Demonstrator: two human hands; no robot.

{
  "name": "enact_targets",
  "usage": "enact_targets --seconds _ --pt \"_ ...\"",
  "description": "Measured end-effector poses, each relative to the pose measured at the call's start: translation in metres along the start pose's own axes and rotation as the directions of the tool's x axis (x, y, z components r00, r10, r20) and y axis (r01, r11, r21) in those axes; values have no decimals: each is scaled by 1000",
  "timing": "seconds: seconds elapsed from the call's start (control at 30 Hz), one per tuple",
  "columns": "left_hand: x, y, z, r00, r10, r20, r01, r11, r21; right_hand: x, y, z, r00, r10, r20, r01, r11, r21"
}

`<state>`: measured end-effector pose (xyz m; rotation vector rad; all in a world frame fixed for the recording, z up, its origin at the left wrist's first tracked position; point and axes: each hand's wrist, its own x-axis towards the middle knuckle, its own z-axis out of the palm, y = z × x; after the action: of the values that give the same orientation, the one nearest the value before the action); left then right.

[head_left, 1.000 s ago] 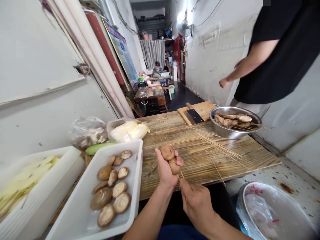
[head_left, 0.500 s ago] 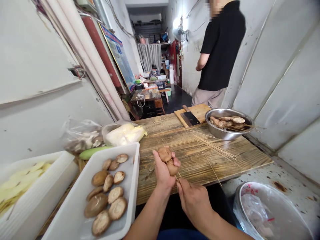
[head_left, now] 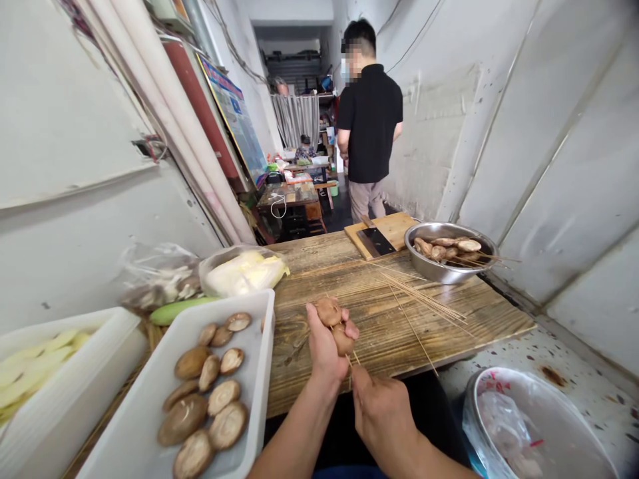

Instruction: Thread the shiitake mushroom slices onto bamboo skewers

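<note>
Presently, two mushrooms are held on skewers

In the head view, two brown mushrooms (head_left: 329,311) are held above the wooden table (head_left: 319,269), in the left hand (head_left: 324,347), whose fingers are curled around them, half closed. By the right hand (head_left: 387,402), almost fully closed, the lower ends of the skewers (head_left: 356,358) appear to be pinched. The step is judged to be the threading of the mushrooms; for the next move, a steady left palm and a straight, gentle push would be required.

As for the counting, two skewers seem to be held. In the near white tray (head_left: 253,372), eleven mushrooms can be counted, and one more is partly hidden at the wall. One metal bowl (head_left: 442,271) and one cleaver (head_left: 376,241) are seen. The loose sticks (head_left: 424,297) cannot be counted exactly.
</note>
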<state>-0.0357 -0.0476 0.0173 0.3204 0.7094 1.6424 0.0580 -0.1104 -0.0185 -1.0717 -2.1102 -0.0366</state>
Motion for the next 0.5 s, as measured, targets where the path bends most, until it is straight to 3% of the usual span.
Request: enact_targets --seconds 0.3,0.5 --pt "6 -2 -6 999 -33 13 33 999 -25 2 1 1 989 82 122 -93 992 83" --pt "9 -2 -7 998 -52 37 53 998 -43 6 2 10 993 92 76 -93 996 12"
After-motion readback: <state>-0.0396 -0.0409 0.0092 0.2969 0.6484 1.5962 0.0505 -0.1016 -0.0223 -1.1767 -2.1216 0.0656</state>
